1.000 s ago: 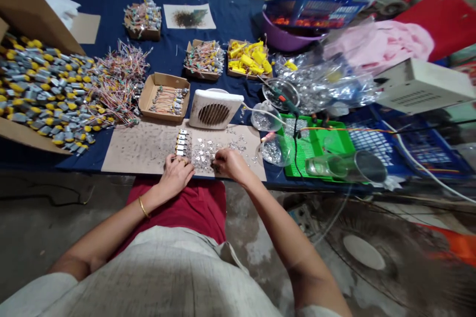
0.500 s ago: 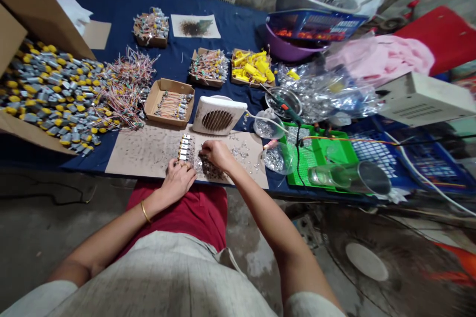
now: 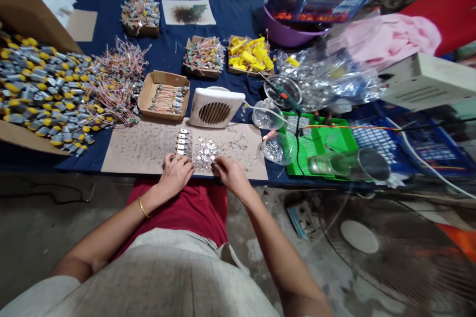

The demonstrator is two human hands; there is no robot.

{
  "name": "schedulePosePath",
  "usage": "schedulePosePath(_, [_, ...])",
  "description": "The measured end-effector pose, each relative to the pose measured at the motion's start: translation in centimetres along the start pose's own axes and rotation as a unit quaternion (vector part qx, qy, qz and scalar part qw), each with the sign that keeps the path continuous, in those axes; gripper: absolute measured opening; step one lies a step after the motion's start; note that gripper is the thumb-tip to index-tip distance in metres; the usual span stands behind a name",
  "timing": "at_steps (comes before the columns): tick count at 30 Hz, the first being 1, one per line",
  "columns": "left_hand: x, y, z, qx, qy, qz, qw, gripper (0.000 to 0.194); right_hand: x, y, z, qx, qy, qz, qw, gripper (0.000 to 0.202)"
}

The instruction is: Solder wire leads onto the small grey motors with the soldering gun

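Observation:
My left hand point(image 3: 177, 172) rests at the near end of a short row of small motors point(image 3: 182, 142), its fingers curled; whatever lies beneath them is hidden. On the cardboard sheet point(image 3: 124, 151), just right of that row, small shiny metal pieces point(image 3: 207, 149) are scattered. My right hand point(image 3: 231, 174) is at the near edge of these pieces, thumb and fingers pinched together. Anything between its fingertips is too small to make out. Behind the pieces stands a white square fan with a slatted grille point(image 3: 217, 108).
A cardboard box of motors point(image 3: 44, 94) stands left, beside a heap of wired motors point(image 3: 121, 81). Small boxes hold wired motors point(image 3: 163, 99) and yellow parts point(image 3: 251, 54). To the right are cups of metal pieces point(image 3: 273, 151), a green tray point(image 3: 336, 138) and cables.
My right hand has moved back toward the table's near edge, uncovering shiny pieces now spread out where it was. My left hand stays by the motor row. The camera view has shifted slightly.

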State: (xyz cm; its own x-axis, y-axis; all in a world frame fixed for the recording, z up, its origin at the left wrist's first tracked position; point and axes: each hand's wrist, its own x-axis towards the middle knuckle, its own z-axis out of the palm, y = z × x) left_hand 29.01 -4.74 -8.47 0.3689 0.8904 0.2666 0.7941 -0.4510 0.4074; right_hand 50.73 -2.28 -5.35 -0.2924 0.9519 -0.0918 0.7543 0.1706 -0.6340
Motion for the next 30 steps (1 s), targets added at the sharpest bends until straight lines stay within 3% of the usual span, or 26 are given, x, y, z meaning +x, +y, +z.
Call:
schedulePosePath(6, [0.3, 0.3, -0.4, 0.018, 0.01, -0.017, 1.0, 0.018, -0.5, -2.3, 5.4, 0.056, 0.097, 0.047, 0.993, 0.017])
schedulePosePath(10, [0.1, 0.0, -0.7, 0.022, 0.013, -0.033, 0.999, 0.019, -0.3, -3.6, 7.3, 0.042, 0.149, 0.068, 0.986, 0.023])
schedulePosePath(15, [0.1, -0.5, -1.0, 0.012, 0.017, -0.036, 0.999, 0.016, -2.7, -2.8, 6.4, 0.019, 0.171, 0.07, 0.983, 0.03])
schedulePosePath(20, [1.5, -0.4, -0.9, 0.011, -0.019, 0.011, 1.0, 0.013, -4.5, -1.4, 5.5, -0.022, 0.178, 0.062, 0.982, 0.031])
schedulePosePath(25, [1.9, -0.1, -0.3, 0.015, -0.037, 0.013, 0.999, 0.011, -3.3, -1.6, 5.6, -0.04, 0.147, 0.036, 0.988, 0.027])
schedulePosePath(30, [1.2, 0.2, 0.0, 0.014, -0.02, -0.004, 1.0, 0.014, -0.8, -2.2, 5.2, -0.105, 0.072, -0.048, 0.991, 0.027])
